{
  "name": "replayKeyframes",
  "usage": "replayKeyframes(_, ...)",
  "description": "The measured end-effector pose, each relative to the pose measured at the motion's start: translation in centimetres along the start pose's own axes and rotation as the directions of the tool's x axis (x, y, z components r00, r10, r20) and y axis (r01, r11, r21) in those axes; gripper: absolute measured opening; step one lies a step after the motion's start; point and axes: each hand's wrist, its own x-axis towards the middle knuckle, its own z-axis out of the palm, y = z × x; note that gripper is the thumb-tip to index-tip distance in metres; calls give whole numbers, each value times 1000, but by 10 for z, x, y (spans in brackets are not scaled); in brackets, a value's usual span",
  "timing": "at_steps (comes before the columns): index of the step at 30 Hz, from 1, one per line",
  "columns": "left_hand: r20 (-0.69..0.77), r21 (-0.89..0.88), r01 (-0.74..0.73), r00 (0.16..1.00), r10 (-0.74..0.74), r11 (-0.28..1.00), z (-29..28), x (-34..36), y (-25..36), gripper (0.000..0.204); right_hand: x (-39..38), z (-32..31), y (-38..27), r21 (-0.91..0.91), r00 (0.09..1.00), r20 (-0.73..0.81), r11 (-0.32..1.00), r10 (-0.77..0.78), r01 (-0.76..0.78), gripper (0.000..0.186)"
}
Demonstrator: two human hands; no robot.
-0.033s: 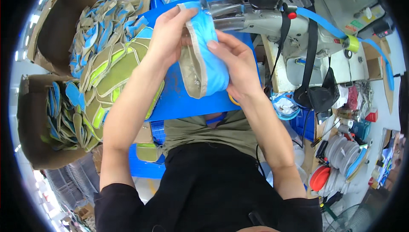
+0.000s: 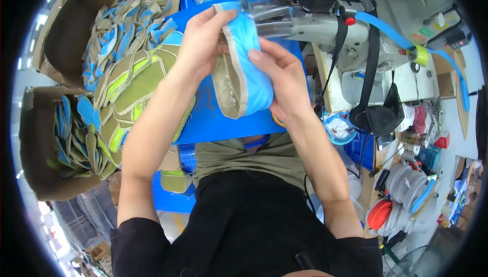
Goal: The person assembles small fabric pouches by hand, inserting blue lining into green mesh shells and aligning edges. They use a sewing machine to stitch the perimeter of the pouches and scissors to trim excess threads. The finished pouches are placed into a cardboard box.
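Both my hands hold a blue and beige fabric piece (image 2: 249,73) up over the blue work table. It has a pale bound edge and gapes like a pocket, its beige lining showing. My left hand (image 2: 203,38) pinches the upper end, thumb on the blue face and fingers partly hidden behind. My right hand (image 2: 284,73) grips the right side, its thumb pressed on the blue cloth and its other fingers mostly behind. Just beyond the piece is the metal arm of a sewing machine (image 2: 277,27).
Olive-green padded pieces (image 2: 145,81) are heaped at left on the blue table (image 2: 203,132). Two cardboard boxes (image 2: 38,144) with similar pieces stand farther left. Blue tape (image 2: 386,30) and black straps (image 2: 369,68) hang at the machine. A small blue basket (image 2: 339,137) sits at right.
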Motion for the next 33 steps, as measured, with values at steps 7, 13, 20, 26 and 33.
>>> replayKeyframes(7,-56,8,-12,998,12,1000,-2,14,1,22,3,6,-2,86,1000,23,996,20,-22,40)
replayKeyframes(13,-65,-32,-41,997,39,999,-1,28,3,21,18,4,-1,63,999,33,998,-18,15,38)
replayKeyframes(20,-105,-22,-44,994,42,999,-1,34,2,18,16,7,-1,78,1000,-6,997,-12,13,36)
replayKeyframes(26,-108,-67,-80,992,72,995,-3,43,1,14,19,8,-1,76,999,12,996,-52,51,33)
replayKeyframes(33,-103,-17,-58,993,56,998,1,31,6,15,16,8,-1,68,997,17,995,-74,72,33)
